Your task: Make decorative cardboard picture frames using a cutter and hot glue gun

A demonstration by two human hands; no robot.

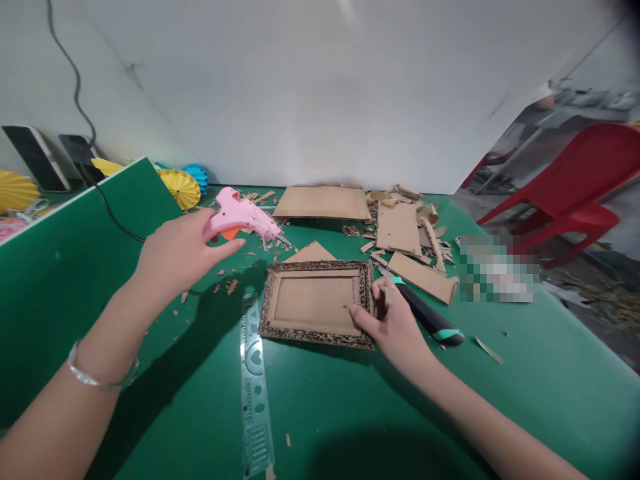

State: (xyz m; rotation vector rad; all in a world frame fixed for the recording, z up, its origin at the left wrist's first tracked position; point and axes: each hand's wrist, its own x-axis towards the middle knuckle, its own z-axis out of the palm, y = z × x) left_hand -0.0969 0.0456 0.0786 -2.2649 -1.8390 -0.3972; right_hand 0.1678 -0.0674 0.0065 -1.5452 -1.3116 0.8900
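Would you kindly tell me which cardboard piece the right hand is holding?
The framed cardboard panel: its dark corrugated border sets it apart from the plain cardboard pieces lying beyond it.

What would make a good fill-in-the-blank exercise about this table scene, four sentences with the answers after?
The left hand holds a glue gun coloured ____.
The right hand grips a rectangular frame made of ____.
The clear ruler lies on a tabletop coloured ____.
The black-and-teal handle lies nearer the ____ hand.

Missing words: pink; cardboard; green; right.
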